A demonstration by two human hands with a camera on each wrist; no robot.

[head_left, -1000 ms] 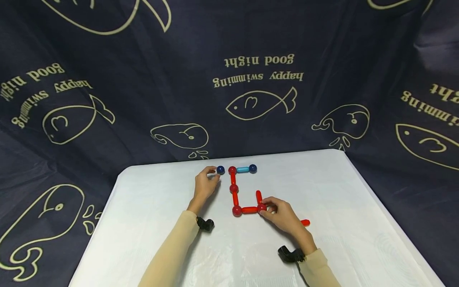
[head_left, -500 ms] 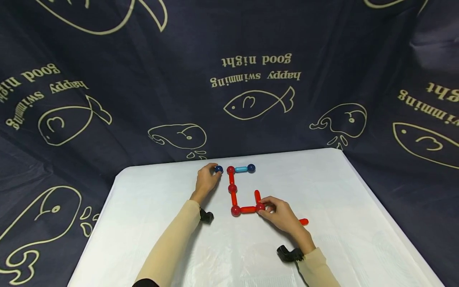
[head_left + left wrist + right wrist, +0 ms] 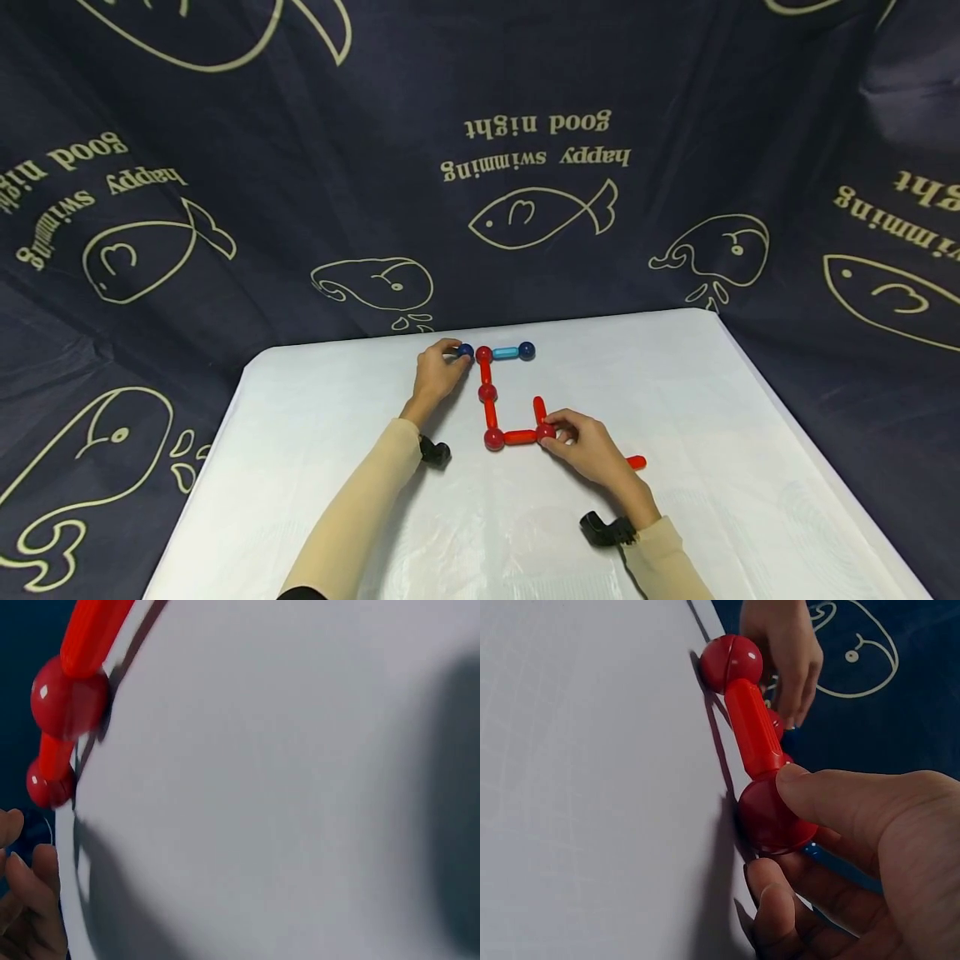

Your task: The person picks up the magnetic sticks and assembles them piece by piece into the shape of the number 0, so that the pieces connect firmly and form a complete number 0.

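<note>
A chain of red balls and red rods lies on the white table, its left side running up to a far red ball (image 3: 484,355). From that ball a light blue rod (image 3: 506,353) leads right to a dark blue ball (image 3: 527,351). My left hand (image 3: 437,372) pinches another dark blue ball (image 3: 465,351) just left of the far red ball; whether they touch I cannot tell. At the near right corner my right hand (image 3: 588,448) holds a red ball (image 3: 769,817) between thumb and fingers. A red rod (image 3: 539,408) points away from this corner ball.
A loose red rod (image 3: 637,462) lies partly hidden behind the right wrist. The white table (image 3: 720,417) ends at a dark cloth (image 3: 555,283) printed with fish and whales. Black wrist cameras sit on both wrists.
My left hand has moved a little to the right with the dark blue ball, closer to the far red ball. The right hand stays on its red ball.
</note>
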